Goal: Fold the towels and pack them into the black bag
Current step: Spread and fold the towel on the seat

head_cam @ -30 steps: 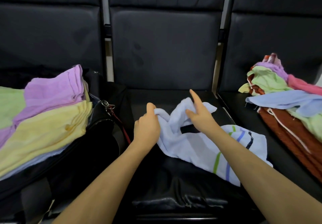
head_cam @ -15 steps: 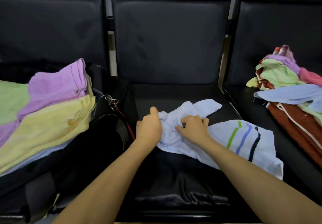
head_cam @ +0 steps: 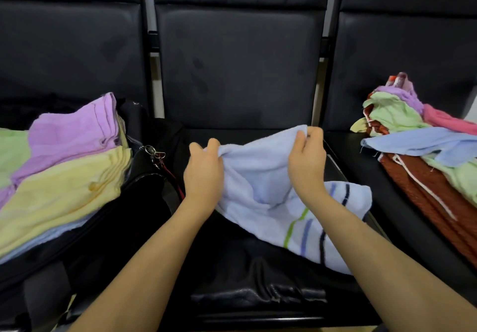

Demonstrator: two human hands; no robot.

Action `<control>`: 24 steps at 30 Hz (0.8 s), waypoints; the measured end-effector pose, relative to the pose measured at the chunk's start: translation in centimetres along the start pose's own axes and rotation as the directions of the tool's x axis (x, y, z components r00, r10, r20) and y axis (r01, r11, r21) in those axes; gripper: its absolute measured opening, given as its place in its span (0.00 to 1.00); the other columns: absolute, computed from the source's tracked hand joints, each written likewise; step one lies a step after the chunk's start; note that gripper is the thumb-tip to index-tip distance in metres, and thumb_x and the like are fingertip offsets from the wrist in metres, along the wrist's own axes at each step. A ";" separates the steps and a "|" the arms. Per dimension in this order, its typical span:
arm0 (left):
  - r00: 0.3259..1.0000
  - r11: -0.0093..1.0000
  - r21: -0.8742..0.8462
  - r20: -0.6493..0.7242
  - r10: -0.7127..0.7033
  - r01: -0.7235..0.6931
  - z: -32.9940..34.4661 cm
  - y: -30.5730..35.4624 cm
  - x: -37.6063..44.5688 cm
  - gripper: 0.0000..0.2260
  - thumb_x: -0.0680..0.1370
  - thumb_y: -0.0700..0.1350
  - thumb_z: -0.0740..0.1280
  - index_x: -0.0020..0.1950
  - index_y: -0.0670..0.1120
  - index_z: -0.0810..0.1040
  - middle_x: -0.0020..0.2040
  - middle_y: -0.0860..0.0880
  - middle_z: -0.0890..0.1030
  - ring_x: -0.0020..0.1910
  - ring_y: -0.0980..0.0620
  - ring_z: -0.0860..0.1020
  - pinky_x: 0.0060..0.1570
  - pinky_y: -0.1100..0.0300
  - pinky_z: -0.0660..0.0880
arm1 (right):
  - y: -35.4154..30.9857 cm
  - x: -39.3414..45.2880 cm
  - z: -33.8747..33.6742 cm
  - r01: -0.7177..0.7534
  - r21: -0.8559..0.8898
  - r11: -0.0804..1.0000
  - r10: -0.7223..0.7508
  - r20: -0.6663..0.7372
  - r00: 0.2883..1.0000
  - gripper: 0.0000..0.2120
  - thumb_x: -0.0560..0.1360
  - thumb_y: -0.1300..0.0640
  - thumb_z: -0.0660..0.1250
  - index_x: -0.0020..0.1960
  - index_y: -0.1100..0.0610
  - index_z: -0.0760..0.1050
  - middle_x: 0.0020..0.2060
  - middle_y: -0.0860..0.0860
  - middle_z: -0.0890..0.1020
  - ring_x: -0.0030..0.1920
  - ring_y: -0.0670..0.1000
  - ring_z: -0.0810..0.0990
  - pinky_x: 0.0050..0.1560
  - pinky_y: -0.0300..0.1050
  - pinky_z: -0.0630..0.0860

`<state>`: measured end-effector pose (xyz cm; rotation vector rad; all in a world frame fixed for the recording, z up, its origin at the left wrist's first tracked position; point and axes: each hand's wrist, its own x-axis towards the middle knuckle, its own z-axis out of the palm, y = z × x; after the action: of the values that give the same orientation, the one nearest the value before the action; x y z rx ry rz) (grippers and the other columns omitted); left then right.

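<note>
Folding step under way: my left hand [head_cam: 204, 174] and right hand [head_cam: 307, 161] pinch the pale blue towel's [head_cam: 260, 189] top edge, which next needs pulling taut.

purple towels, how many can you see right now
2. One purple towel lies folded on top of the stack on the black bag at left; another sits crumpled atop the unfolded pile at right. More may be hidden underneath.
</note>
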<state>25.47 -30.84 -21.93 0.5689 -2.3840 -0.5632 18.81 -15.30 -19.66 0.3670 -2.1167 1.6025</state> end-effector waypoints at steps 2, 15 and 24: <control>0.998 0.997 0.062 -0.021 0.052 -0.050 -0.1 -0.1 0.4 0.09 0.79 0.39 0.57 0.57 0.41 0.71 0.49 0.43 0.66 0.40 0.42 0.71 0.36 0.53 0.67 | 0.1 0.1 -0.5 0.030 -0.047 0.998 -0.026 0.074 0.997 0.05 0.81 0.58 0.58 0.55 0.57 0.64 0.31 0.48 0.70 0.30 0.47 0.69 0.33 0.41 0.67; 0.786 0.943 -0.317 0.607 0.118 0.103 2.3 -0.6 -1.7 0.16 0.71 0.51 0.61 0.45 0.41 0.82 0.49 0.46 0.77 0.50 0.48 0.77 0.57 0.49 0.73 | 3.6 -1.6 0.7 0.415 -0.555 0.721 0.193 0.736 0.649 0.18 0.77 0.45 0.61 0.67 0.38 0.69 0.58 0.52 0.71 0.65 0.53 0.66 0.58 0.47 0.56; 0.786 0.967 0.155 0.615 0.064 -0.200 4.0 -2.0 -2.5 0.18 0.79 0.55 0.58 0.64 0.47 0.70 0.59 0.50 0.75 0.60 0.48 0.72 0.60 0.54 0.60 | 4.4 -3.0 1.2 0.531 -0.543 0.651 0.142 0.774 0.618 0.08 0.77 0.55 0.60 0.50 0.49 0.77 0.44 0.47 0.67 0.56 0.52 0.68 0.50 0.47 0.55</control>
<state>25.14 -30.16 -27.01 0.3259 -3.1019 -0.4771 19.05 -15.40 -25.11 1.1210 -2.9571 0.2471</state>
